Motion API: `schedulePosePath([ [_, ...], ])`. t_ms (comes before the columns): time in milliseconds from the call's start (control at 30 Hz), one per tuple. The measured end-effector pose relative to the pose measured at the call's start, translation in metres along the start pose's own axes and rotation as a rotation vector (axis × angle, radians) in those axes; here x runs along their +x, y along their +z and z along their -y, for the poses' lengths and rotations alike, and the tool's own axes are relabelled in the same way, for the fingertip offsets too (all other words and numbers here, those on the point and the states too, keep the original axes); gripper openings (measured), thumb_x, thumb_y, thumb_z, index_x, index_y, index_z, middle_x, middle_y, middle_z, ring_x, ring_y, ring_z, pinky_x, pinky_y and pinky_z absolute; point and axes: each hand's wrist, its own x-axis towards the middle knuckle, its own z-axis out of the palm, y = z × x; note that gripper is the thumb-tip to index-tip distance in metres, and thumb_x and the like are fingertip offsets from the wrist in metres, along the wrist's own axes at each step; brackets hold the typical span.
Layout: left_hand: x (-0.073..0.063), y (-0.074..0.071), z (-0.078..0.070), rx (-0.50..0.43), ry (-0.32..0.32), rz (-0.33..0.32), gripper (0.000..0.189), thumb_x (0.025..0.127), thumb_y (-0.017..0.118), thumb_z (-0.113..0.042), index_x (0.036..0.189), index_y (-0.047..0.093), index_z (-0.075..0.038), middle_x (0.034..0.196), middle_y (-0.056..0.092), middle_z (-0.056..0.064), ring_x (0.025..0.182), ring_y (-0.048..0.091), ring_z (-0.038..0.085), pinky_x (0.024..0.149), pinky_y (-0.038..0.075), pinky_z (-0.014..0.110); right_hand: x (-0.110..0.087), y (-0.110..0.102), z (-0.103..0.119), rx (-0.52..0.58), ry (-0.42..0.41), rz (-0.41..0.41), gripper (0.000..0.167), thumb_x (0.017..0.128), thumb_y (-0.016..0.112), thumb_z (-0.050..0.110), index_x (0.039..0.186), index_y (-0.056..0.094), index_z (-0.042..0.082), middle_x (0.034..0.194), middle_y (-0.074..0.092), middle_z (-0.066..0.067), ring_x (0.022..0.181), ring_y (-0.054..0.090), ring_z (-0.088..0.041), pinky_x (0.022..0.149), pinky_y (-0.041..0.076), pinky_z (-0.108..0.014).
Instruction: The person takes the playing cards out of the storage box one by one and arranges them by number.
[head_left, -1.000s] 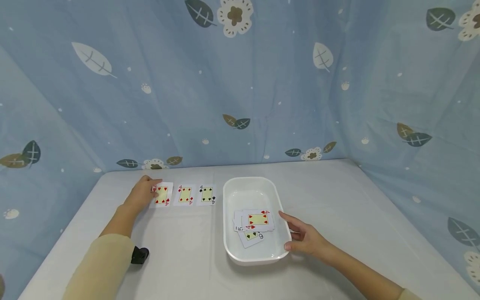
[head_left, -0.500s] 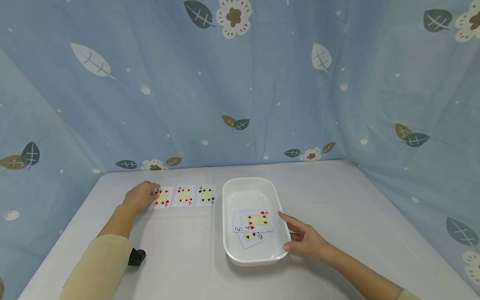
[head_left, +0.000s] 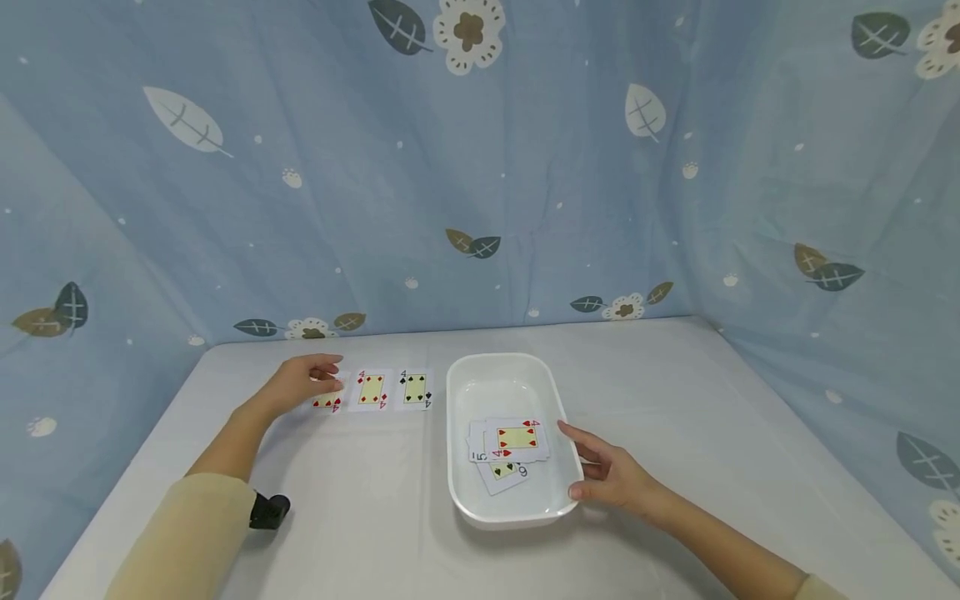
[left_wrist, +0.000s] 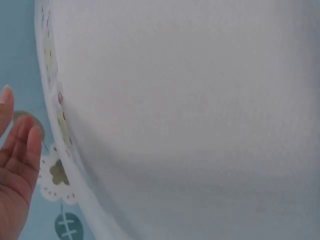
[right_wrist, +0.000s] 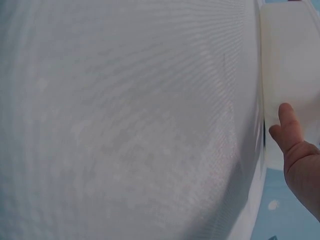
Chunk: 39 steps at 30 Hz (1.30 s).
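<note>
My left hand (head_left: 303,383) hovers over the four of hearts (head_left: 327,402), covering its upper part, with loosely bent fingers and nothing between them. That card is the left one of a row on the table. Beside it lie the four of diamonds (head_left: 371,390) and a black four (head_left: 415,389). In the left wrist view the hand (left_wrist: 19,175) shows relaxed, apart from the cards. My right hand (head_left: 611,479) rests spread against the right side of a white plastic tub (head_left: 454,442), thumb and forefinger at its rim. The right wrist view shows extended fingers (right_wrist: 287,120) along the tub's wall.
Inside the tub lies a small pile of cards, a red four (head_left: 517,437) on top and a black-suited card (head_left: 502,475) partly beneath. A black object (head_left: 268,511) sits by my left sleeve. A blue patterned curtain (head_left: 555,167) hangs behind the white tabletop (head_left: 360,500).
My left hand has come off the left edge of the four of hearts and moved right, now over its upper part. The right hand and the tub look unmoved.
</note>
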Motion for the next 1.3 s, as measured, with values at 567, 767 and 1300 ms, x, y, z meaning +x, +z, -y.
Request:
schedulePosePath([
  [567, 0.006, 0.013, -0.045, -0.113, 0.226, 0.174, 0.052, 0.085, 0.071, -0.013, 0.133, 0.053, -0.005, 0.115, 0.062, 0.019, 0.099, 0.062, 0.025, 0.073, 0.052, 0.034, 0.0, -0.002, 0.001, 0.02, -0.016, 0.02, 0.085, 0.083, 0.071, 0.007, 0.148, 0.017, -0.001, 0.144, 0.024, -0.039, 0.121, 0.043, -0.053, 0.085, 0.053, -0.032],
  [767, 0.009, 0.023, -0.062, -0.136, 0.282, 0.242, 0.056, 0.083, 0.072, -0.013, 0.135, 0.052, -0.008, 0.117, 0.059, 0.02, 0.1, 0.062, 0.023, 0.085, 0.053, 0.035, 0.0, 0.0, 0.002, 0.012, -0.004, 0.009, 0.084, 0.083, 0.072, 0.007, 0.148, 0.018, -0.001, 0.143, 0.025, -0.039, 0.12, 0.045, -0.052, 0.085, 0.053, -0.033],
  [1300, 0.017, 0.053, -0.121, -0.097, 0.555, 0.367, 0.064, 0.078, 0.077, -0.019, 0.134, 0.051, -0.003, 0.113, 0.06, 0.015, 0.1, 0.061, 0.023, 0.085, 0.052, 0.033, 0.001, -0.001, -0.001, -0.001, 0.004, -0.005, 0.084, 0.083, 0.072, 0.007, 0.148, 0.02, -0.001, 0.144, 0.026, -0.037, 0.12, 0.047, -0.051, 0.083, 0.054, -0.034],
])
